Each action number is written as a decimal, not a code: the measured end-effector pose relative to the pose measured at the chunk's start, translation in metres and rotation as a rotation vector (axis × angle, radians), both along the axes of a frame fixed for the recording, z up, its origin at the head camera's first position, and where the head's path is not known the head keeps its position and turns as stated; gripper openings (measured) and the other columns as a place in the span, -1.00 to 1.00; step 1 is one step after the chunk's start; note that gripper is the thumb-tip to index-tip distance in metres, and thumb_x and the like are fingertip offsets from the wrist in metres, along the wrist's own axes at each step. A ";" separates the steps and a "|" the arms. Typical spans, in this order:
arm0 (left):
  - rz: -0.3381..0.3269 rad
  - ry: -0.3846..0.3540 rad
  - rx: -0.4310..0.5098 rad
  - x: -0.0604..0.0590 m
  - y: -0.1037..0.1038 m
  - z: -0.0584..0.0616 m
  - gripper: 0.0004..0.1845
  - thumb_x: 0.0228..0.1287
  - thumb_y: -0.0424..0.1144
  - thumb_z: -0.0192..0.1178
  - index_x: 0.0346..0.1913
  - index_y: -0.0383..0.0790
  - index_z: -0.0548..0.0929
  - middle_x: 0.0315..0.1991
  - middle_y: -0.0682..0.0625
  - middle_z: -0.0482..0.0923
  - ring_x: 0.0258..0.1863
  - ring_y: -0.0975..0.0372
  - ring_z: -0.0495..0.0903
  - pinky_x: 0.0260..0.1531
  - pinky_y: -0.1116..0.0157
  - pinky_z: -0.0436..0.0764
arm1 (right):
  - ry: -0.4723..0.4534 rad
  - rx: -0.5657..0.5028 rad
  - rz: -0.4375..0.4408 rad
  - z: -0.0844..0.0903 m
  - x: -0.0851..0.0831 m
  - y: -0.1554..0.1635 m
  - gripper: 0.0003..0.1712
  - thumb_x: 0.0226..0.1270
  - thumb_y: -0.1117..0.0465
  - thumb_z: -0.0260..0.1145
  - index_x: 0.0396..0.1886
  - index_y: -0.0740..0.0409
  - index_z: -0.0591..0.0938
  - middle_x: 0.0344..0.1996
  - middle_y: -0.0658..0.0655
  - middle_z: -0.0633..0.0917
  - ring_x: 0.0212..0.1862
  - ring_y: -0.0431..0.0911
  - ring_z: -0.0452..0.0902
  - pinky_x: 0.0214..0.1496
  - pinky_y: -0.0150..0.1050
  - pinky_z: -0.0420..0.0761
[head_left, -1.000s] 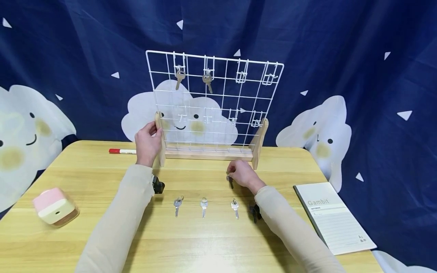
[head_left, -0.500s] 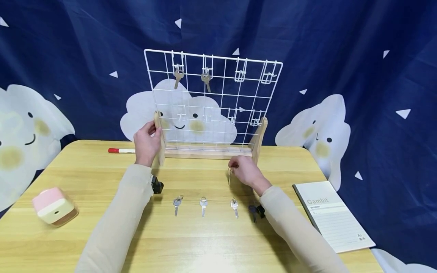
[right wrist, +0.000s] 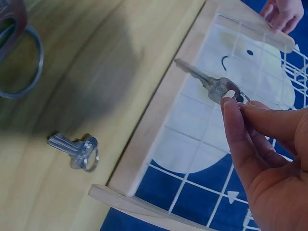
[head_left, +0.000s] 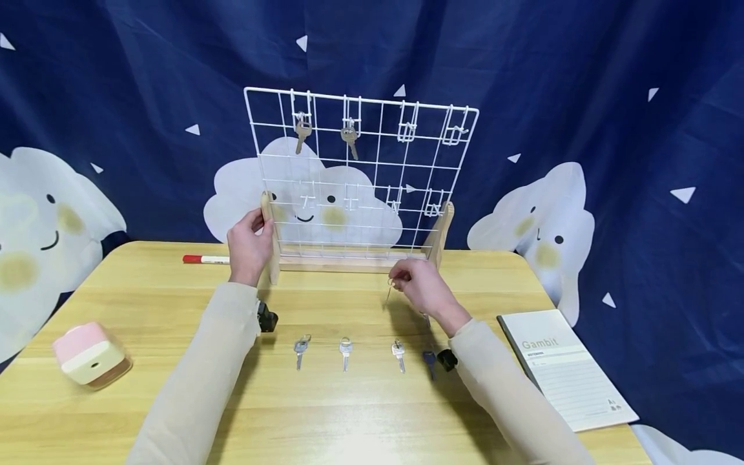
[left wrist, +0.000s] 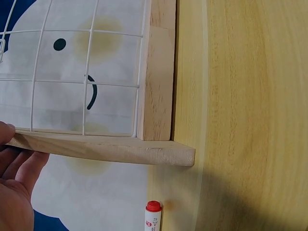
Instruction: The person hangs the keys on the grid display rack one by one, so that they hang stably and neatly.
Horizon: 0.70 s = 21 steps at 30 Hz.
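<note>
A white wire grid rack (head_left: pixel 372 174) stands on a wooden base at the back of the table. Two keys (head_left: pixel 301 132) (head_left: pixel 351 139) hang from its upper left hooks; the upper right hooks (head_left: pixel 407 129) are bare. My left hand (head_left: pixel 258 223) grips the rack's left wooden upright (head_left: pixel 268 245), also seen in the left wrist view (left wrist: pixel 156 72) with my fingers (left wrist: pixel 14 163) at its foot. My right hand (head_left: pixel 396 282) pinches a silver key (head_left: pixel 388 294) by its ring just in front of the base; the right wrist view shows this key (right wrist: pixel 211 85) dangling from my fingertips (right wrist: pixel 233 113).
Three silver keys (head_left: pixel 300 349) (head_left: pixel 345 349) (head_left: pixel 398 352) and a dark key (head_left: pixel 429 363) lie in a row on the table. A red-capped pen (head_left: pixel 206 259) lies left of the rack, a pink box (head_left: pixel 90 354) sits at the left, and a notebook (head_left: pixel 566 368) at the right.
My right hand has lifted the key off the table and carried it up toward the rack's base. The dark key by my right wrist has come into view. My left hand keeps its hold.
</note>
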<state>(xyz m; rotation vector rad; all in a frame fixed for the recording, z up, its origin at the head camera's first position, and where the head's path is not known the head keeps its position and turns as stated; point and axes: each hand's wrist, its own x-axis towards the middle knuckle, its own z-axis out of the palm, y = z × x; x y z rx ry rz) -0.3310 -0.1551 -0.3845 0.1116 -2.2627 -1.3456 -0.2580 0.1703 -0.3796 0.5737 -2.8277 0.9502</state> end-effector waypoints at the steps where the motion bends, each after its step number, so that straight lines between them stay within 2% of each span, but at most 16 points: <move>1: 0.000 0.000 -0.001 0.000 0.000 0.000 -0.60 0.42 -0.34 0.15 0.27 -0.34 0.54 0.14 -0.25 0.57 0.13 0.02 0.56 0.16 0.18 0.55 | 0.009 -0.001 0.001 0.002 0.000 0.000 -0.88 0.23 0.48 0.34 -0.31 0.23 0.72 -0.36 0.13 0.71 -0.30 -0.13 0.60 -0.20 -0.28 0.66; 10: -0.007 0.005 -0.017 0.001 -0.001 0.000 -0.60 0.44 -0.31 0.13 0.28 -0.34 0.53 0.14 -0.25 0.57 0.14 0.03 0.56 0.18 0.20 0.53 | 0.033 -0.039 0.004 0.021 0.002 0.006 -0.85 0.24 0.50 0.32 -0.30 0.24 0.73 -0.32 0.13 0.69 -0.31 -0.12 0.58 -0.21 -0.24 0.65; 21: 0.002 0.022 -0.022 0.001 -0.001 -0.002 -0.61 0.43 -0.32 0.13 0.26 -0.35 0.54 0.12 -0.26 0.58 0.12 0.02 0.58 0.16 0.19 0.54 | 0.068 -0.091 -0.046 0.049 0.001 0.006 -0.90 0.27 0.44 0.34 -0.28 0.24 0.74 -0.34 0.08 0.71 -0.33 -0.14 0.63 -0.33 -0.26 0.68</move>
